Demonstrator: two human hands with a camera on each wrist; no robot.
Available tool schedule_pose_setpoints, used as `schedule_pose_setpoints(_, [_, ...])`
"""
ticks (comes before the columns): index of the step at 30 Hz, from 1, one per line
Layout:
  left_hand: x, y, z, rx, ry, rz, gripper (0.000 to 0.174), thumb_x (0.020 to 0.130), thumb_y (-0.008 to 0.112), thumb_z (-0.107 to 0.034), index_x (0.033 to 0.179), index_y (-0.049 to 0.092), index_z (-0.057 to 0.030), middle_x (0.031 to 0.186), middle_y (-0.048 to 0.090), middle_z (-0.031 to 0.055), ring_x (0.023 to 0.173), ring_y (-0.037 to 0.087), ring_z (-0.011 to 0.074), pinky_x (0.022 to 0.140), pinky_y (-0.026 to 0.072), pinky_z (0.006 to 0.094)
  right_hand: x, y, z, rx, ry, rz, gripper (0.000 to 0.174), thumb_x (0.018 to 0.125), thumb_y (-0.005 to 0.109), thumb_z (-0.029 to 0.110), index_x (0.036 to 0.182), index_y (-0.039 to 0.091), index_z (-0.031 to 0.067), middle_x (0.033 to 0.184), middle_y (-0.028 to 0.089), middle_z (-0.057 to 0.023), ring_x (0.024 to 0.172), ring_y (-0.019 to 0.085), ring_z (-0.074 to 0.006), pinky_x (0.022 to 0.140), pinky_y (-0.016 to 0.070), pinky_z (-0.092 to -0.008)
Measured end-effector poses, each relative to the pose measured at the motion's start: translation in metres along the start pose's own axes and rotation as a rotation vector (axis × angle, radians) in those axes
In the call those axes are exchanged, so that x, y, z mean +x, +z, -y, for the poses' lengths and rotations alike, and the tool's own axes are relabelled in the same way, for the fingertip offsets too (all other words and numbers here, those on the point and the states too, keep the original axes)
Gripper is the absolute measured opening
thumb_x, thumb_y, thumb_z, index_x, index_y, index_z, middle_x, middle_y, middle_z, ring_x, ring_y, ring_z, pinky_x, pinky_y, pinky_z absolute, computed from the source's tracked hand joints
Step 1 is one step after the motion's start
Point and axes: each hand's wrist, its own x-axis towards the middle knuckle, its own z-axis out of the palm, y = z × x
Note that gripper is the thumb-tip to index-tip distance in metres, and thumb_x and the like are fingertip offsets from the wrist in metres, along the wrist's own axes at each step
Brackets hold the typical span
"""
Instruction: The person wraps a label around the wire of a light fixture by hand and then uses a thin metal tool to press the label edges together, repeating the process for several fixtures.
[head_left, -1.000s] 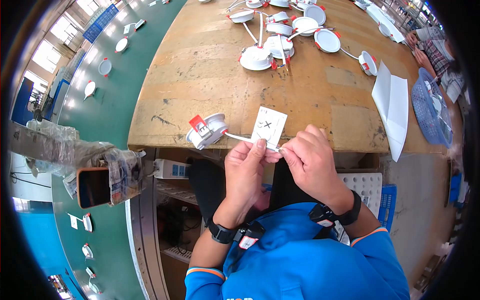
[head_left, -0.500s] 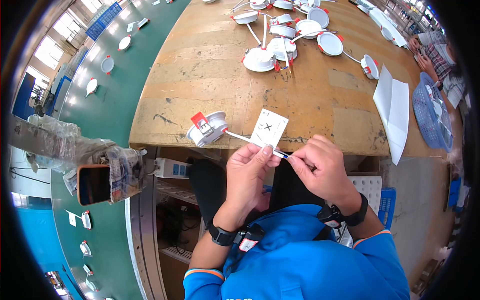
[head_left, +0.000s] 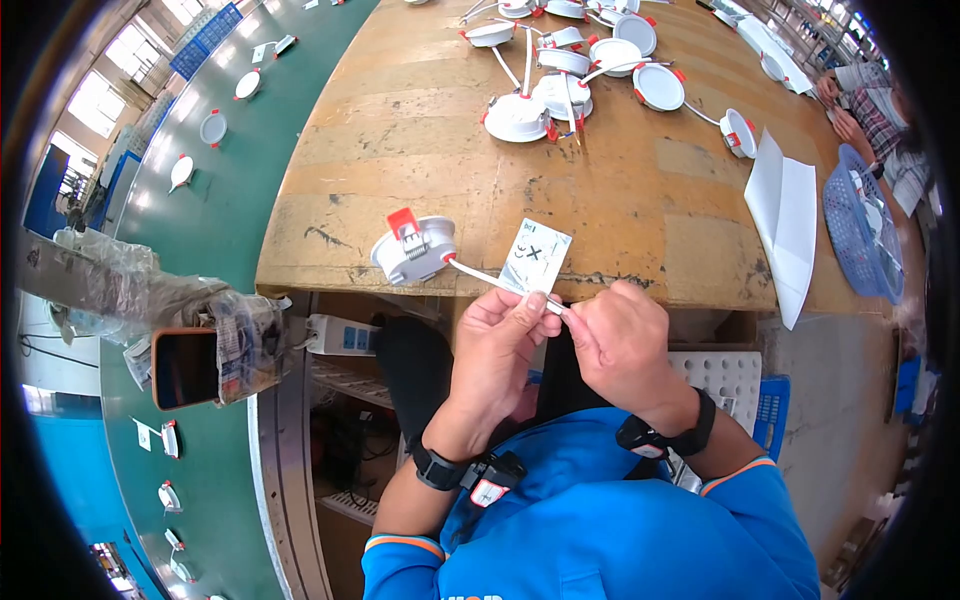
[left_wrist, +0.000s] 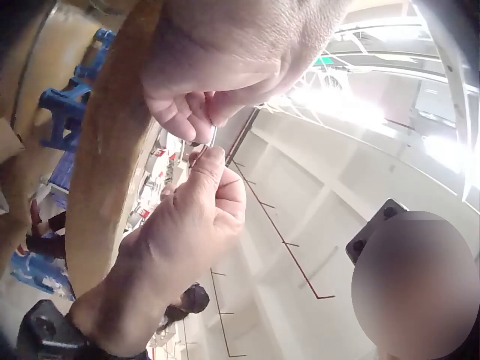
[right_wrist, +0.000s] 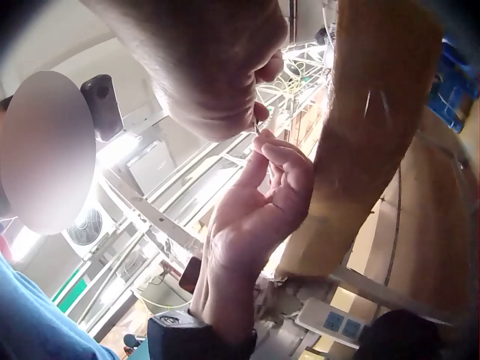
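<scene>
A white downlight (head_left: 415, 252) with a red-tabbed spring clip lies tilted at the table's near edge. From it a white cable (head_left: 475, 272) runs to my left hand (head_left: 498, 340), which pinches it between thumb and fingers. A printed white tag (head_left: 537, 258) stands up just above that thumb. Close beside, my right hand (head_left: 625, 335) pinches the cable's end with thumb and curled fingers. In the left wrist view the right hand (left_wrist: 191, 217) meets the left hand (left_wrist: 232, 67) at a thin wire end. The right wrist view shows both pinches fingertip to fingertip; the right fingers partly hide the wire.
Several white downlights (head_left: 520, 118) with cables sit farther back on the wooden table (head_left: 400, 150). A folded white sheet (head_left: 785, 230) and a blue basket (head_left: 860, 230) are at the right. Left, a green conveyor (head_left: 225, 220) carries spaced lamps; a phone (head_left: 185, 368) hangs on a wrapped arm.
My right hand drew right, away from the left, showing coloured wire at the cable end, then came back close to it. The downlight has turned slightly; the left hand keeps its pinch.
</scene>
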Motion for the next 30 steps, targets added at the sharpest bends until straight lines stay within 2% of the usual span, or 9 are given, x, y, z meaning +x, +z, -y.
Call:
schedule_pose_setpoints(7, [0.0,0.0,-0.007,0.004,0.039,-0.073,0.013,0.087,0.054,-0.014,0.088,0.059,-0.0011,0.081,0.062,0.0083,0.07,0.058,0.0128,0.065,0.0484,0.0253,0.007,0.002,0.002,0.043,0.014,0.004,0.019,0.069,0.064,0.003,0.063,0.047,0.0065,0.056,0.045,-0.0067,0.052,0.045,-0.0244,0.046,0.0368,-0.0344])
schedule_pose_setpoints(13, [0.005,-0.009,-0.008,0.156,0.164,-0.111,0.014,0.088,0.054,-0.015,0.085,0.058,-0.0016,0.075,0.061,0.0072,0.063,0.057,0.0128,0.059,0.046,0.0246,0.003,0.004,0.001,0.051,-0.002,0.005,0.019,0.068,0.065,0.003,0.062,0.047,0.0067,0.055,0.045,-0.006,0.051,0.045,-0.0242,0.046,0.0362,-0.0345])
schedule_pose_setpoints(19, [0.008,-0.009,-0.006,0.116,0.207,-0.113,0.013,0.087,0.054,-0.014,0.084,0.058,-0.0014,0.075,0.062,0.0078,0.062,0.058,0.0133,0.058,0.0467,0.0245,0.002,0.003,-0.001,0.105,0.007,0.04,0.016,0.068,0.066,0.004,0.064,0.05,0.0063,0.056,0.048,-0.0068,0.05,0.046,-0.0243,0.045,0.0367,-0.0349])
schedule_pose_setpoints(22, [0.006,-0.007,-0.011,0.127,0.117,-0.136,0.014,0.088,0.054,-0.014,0.085,0.059,-0.0009,0.076,0.062,0.0089,0.066,0.06,0.0146,0.057,0.0484,0.0249,0.006,-0.003,-0.002,0.18,0.095,0.089,0.012,0.07,0.065,0.005,0.067,0.053,0.0053,0.058,0.051,-0.0079,0.051,0.049,-0.025,0.047,0.038,-0.0349])
schedule_pose_setpoints(25, [0.007,-0.003,-0.013,0.25,0.083,-0.078,0.016,0.088,0.053,-0.016,0.088,0.059,-0.0007,0.078,0.063,0.0102,0.07,0.062,0.0162,0.058,0.0504,0.0259,0.005,-0.001,-0.001,0.319,0.196,0.146,0.009,0.073,0.064,0.004,0.07,0.055,0.0044,0.06,0.053,-0.009,0.054,0.051,-0.0257,0.047,0.039,-0.0357])
schedule_pose_setpoints(30, [0.005,-0.004,-0.013,0.074,0.052,-0.054,0.014,0.088,0.053,-0.013,0.091,0.058,-0.0001,0.079,0.063,0.0113,0.072,0.062,0.0176,0.062,0.0515,0.0275,0.005,-0.001,0.001,0.221,0.172,0.072,0.007,0.075,0.062,0.004,0.072,0.055,0.004,0.059,0.053,-0.0097,0.053,0.053,-0.0262,0.047,0.04,-0.0356])
